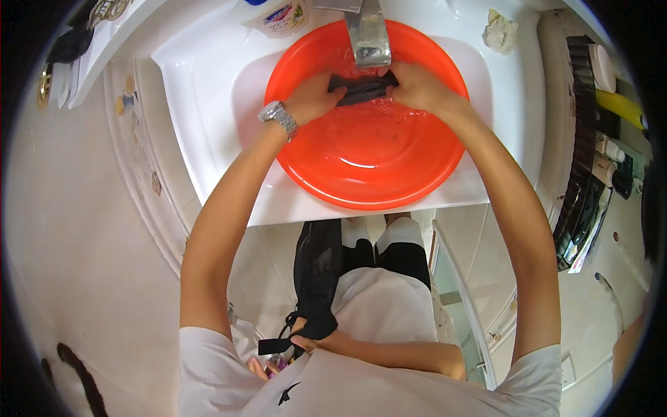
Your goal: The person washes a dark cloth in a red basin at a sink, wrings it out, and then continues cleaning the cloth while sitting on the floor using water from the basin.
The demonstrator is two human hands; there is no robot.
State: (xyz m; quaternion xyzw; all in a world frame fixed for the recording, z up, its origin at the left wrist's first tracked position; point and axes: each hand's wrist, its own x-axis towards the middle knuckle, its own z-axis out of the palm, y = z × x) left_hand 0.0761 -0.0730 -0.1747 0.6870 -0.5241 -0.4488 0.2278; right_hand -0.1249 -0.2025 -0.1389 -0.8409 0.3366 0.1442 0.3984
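Note:
A crumpled dark grey cloth (pixel 363 90) is stretched between my two hands, just below the wide metal faucet (pixel 369 36). My left hand (pixel 313 97), with a silver watch on its wrist, grips the left end of the cloth, thumb on top. Its right end is pinched by my right hand (pixel 419 87), whose fingertips are partly hidden behind the cloth. Both hands are inside a large orange-red plastic basin (pixel 375 198). Water ripples in the basin around the cloth.
The basin rests in a white sink (pixel 187 104). At the back stand a pump bottle (pixel 281 17) and a crumpled pale lump (pixel 500 33). A dark rack (pixel 580 149) with toiletries is on the right. Below the sink, another forearm (pixel 396 354) reaches across beside black mesh fabric (pixel 318 267).

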